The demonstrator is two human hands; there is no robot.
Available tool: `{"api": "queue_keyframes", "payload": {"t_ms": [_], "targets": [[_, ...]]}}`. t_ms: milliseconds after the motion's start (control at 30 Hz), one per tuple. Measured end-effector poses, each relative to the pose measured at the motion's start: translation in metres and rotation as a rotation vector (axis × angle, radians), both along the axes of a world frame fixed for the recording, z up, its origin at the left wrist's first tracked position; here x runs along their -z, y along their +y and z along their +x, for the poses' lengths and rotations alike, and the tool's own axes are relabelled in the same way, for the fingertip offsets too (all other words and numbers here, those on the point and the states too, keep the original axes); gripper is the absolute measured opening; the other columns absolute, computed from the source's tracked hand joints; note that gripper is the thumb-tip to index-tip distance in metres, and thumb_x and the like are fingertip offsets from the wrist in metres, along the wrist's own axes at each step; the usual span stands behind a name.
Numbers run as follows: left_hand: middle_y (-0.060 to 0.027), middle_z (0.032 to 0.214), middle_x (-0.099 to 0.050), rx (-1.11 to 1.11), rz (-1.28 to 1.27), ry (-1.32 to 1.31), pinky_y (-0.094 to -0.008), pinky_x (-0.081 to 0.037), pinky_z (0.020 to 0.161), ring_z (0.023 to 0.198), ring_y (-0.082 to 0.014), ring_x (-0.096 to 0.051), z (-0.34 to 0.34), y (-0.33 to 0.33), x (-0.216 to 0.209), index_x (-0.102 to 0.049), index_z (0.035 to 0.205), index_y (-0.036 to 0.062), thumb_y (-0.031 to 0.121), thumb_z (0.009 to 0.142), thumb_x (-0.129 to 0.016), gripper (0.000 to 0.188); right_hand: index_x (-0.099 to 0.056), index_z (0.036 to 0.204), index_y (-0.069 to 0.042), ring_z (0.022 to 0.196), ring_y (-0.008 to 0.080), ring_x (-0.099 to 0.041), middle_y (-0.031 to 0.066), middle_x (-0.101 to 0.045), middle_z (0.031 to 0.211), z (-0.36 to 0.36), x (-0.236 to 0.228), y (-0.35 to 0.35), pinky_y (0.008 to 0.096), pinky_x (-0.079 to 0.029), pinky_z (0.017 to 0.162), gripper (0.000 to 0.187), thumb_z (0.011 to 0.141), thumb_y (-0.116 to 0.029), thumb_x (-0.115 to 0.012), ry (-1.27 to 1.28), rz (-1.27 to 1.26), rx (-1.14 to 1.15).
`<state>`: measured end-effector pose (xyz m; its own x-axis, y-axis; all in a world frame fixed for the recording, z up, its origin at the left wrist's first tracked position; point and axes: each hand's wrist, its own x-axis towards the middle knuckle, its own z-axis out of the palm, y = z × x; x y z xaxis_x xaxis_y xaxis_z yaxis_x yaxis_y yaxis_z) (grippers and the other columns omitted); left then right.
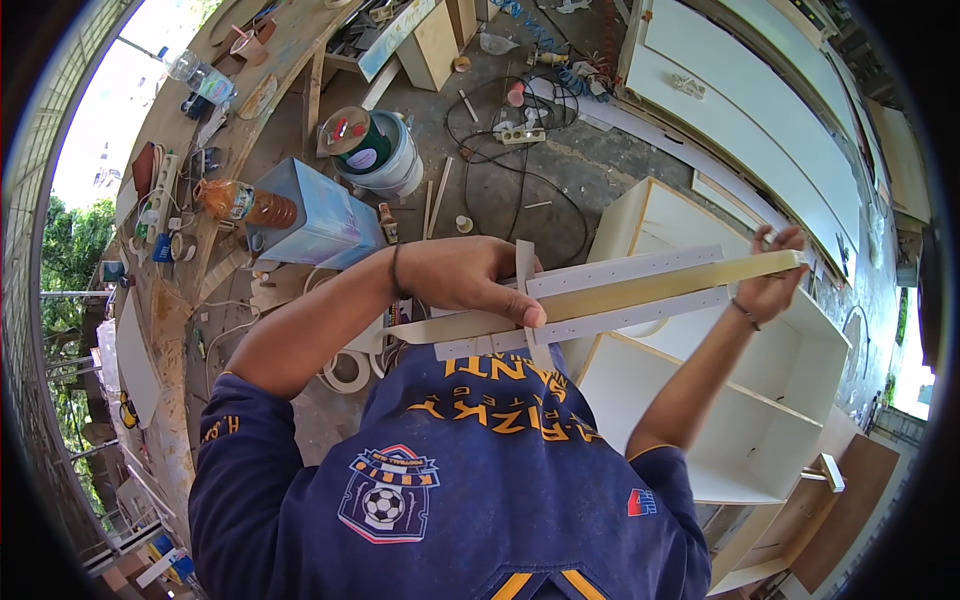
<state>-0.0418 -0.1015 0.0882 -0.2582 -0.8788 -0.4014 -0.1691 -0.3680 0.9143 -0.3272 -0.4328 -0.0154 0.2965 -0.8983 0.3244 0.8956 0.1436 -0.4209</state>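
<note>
Stretched across in front of my chest is a long pale-yellow strip (640, 290), lying along a white board with rows of small holes (625, 268) that shows on both sides of it. My left hand (462, 275) is closed round the near-left part of both, its thumb pressed on top. Under that thumb a short off-white band (525, 262) crosses the board. At the strip's right end, my right hand (772, 280) has its fingers curled at the tip, apart from the board. The left fingertips are hidden beneath the board.
An open white cabinet (680, 420) stands at the right. White panels (750, 90) lean behind it. Ahead on the left are a blue tin (325, 215), a grey bucket (400, 165) and a bottle of orange-brown liquid (250, 205). Black cable (520, 180) tangles over the floor.
</note>
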Motion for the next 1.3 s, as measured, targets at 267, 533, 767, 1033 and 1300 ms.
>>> {"api": "queue_keyframes", "payload": {"t_ms": [267, 533, 767, 1033, 1300], "targets": [[-0.0096, 0.1, -0.062, -0.022, 0.01, 0.027, -0.0297, -0.043, 0.084, 0.095, -0.0174, -0.057, 0.01, 0.009, 0.022, -0.056, 0.108, -0.002, 0.048, 0.079, -0.068, 0.059, -0.032, 0.138, 0.001, 0.13, 0.0264, -0.035, 0.0117, -0.038, 0.143, -0.048, 0.055, -0.044, 0.0484, -0.026, 0.105, 0.082, 0.088, -0.064, -0.031, -0.031, -0.117, -0.382], [-0.0096, 0.101, -0.062, -0.015, 0.018, 0.034, -0.0282, -0.042, 0.085, 0.097, -0.0167, -0.056, -0.006, -0.021, 0.025, -0.057, 0.109, -0.0019, 0.049, 0.08, -0.066, 0.059, -0.044, 0.13, -0.012, 0.135, 0.0267, -0.029, -0.0027, -0.049, 0.13, 0.067, 0.019, 0.13, 0.0511, -0.031, 0.104, 0.046, 0.093, -0.04, -0.048, -0.022, 0.076, -0.269], [-0.0105, 0.103, -0.063, -0.028, 0.022, 0.106, -0.0289, -0.043, 0.086, 0.097, -0.0179, -0.057, -0.003, -0.003, 0.01, -0.057, 0.111, -0.0027, 0.049, 0.075, -0.071, 0.064, -0.057, 0.11, -0.012, 0.133, 0.0207, -0.033, -0.0038, -0.063, 0.109, 0.033, -0.002, 0.077, 0.0508, -0.029, 0.104, 0.033, 0.089, -0.038, -0.057, 0.027, -0.052, -0.107], [-0.0098, 0.102, -0.062, -0.007, 0.128, 0.108, -0.0302, -0.043, 0.086, 0.098, -0.0176, -0.057, 0.029, 0.035, 0.019, -0.057, 0.111, -0.0017, 0.043, 0.072, -0.076, 0.062, -0.056, 0.118, -0.004, 0.124, 0.0248, -0.042, 0.0042, -0.059, 0.121, -0.097, 0.035, -0.069, 0.0519, -0.028, 0.101, 0.049, 0.085, -0.041, -0.06, 0.129, 0.205, 0.309], [-0.0086, 0.099, -0.063, -0.088, 0.089, 0.053, -0.0294, -0.043, 0.084, 0.095, -0.0168, -0.057, 0.005, -0.006, 0.037, -0.06, 0.104, -0.0012, 0.046, 0.077, -0.071, 0.056, -0.036, 0.138, -0.007, 0.137, 0.0308, -0.023, 0.0062, -0.039, 0.142, 0.062, 0.044, 0.144, 0.045, -0.019, 0.112, 0.06, 0.091, -0.043, -0.049, 0.113, 0.073, -0.377]]}}
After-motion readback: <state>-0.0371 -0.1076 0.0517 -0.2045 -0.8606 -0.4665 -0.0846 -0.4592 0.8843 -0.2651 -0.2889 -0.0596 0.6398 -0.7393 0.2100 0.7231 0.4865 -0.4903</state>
